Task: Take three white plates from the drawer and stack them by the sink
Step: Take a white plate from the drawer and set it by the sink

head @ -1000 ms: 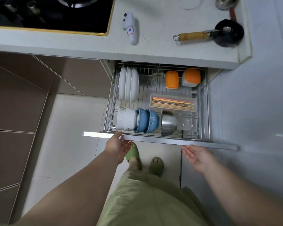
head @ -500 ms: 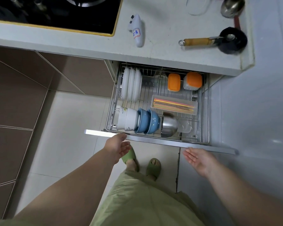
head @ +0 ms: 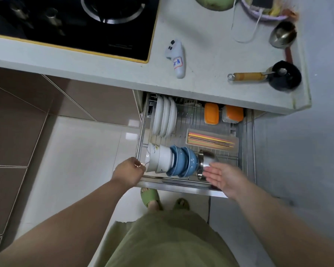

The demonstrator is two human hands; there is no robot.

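Three white plates [head: 164, 118] stand on edge in the back left of the pulled-out wire drawer [head: 253, 151], under the counter's lip. My left hand [head: 129, 172] is at the drawer's front left corner, fingers curled next to the rim of the white bowls [head: 158, 158]; whether it grips anything is hidden. My right hand [head: 224, 177] hovers palm up, fingers spread, over the drawer's front right part beside a steel cup [head: 205, 160]. Neither hand touches the plates.
Blue bowls [head: 183, 161] lie beside the white ones. A tray of chopsticks [head: 212, 140] and two orange-lidded containers [head: 211, 113] fill the drawer's right. On the counter [head: 206, 54] are a stove [head: 85, 22], a white controller [head: 176, 58], a black brush [head: 283, 76] and a ladle [head: 282, 34]. My slippered feet [head: 149, 197] stand below.
Both hands have moved forward from in front of the drawer panel to over the basket: the left to the white bowls, the right to the steel cup. The camera has come closer.
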